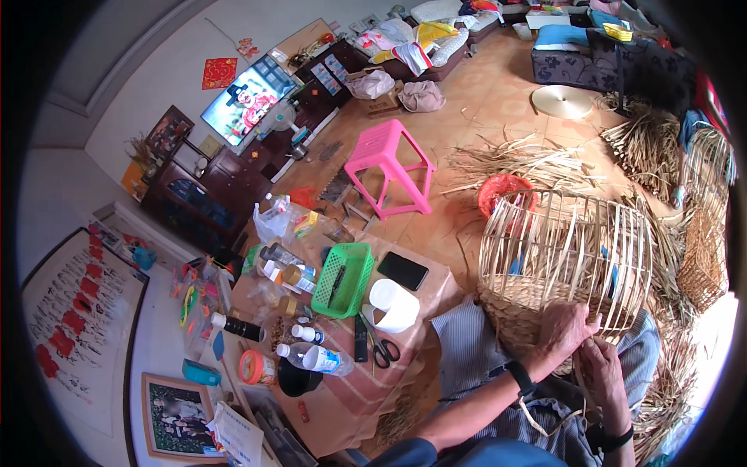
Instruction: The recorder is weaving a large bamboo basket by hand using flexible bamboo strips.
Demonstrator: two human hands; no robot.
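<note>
A half-woven straw basket [510,311] lies on my lap, its lower part a dense braid and its upper part a cage of bare upright ribs and hoops. My left hand [566,333], with a black band on the wrist, is closed at the near edge of the weave, gripping a straw strand. Just below and right of it, my right hand [601,364] has its fingers pinched together on the strand. A loose pale strand [537,420] curls below my hands over my grey-blue striped clothing. The fingertips partly hide the strand where the hands meet.
Loose straw [529,159] lies on the floor behind a red plastic basin [494,191]. A pink stool [389,159] stands further left. The cloth-covered table [405,342] at my left holds a green basket [342,280], a phone [402,270], scissors [384,353] and several bottles.
</note>
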